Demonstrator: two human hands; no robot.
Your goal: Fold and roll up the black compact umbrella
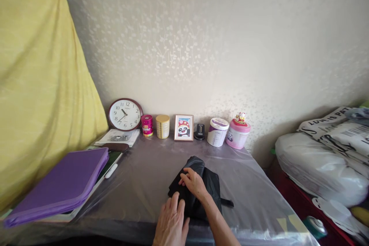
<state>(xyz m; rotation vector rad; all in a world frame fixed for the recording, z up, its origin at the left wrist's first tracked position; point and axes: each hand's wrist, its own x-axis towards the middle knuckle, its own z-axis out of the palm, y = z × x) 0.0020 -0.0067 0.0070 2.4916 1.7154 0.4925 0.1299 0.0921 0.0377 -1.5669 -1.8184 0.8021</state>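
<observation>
Black cloth [212,186] lay under the right hand [194,183], the left hand [170,221] apart from that one at its near left edge; I couldn't tell whether either gripped. Beneath was the table [135,192], with a purple folder [62,182] left and a picture frame [183,127] far.

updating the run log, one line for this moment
right hand: on black fabric | left hand: at fabric's near-left edge | fabric: on table
</observation>
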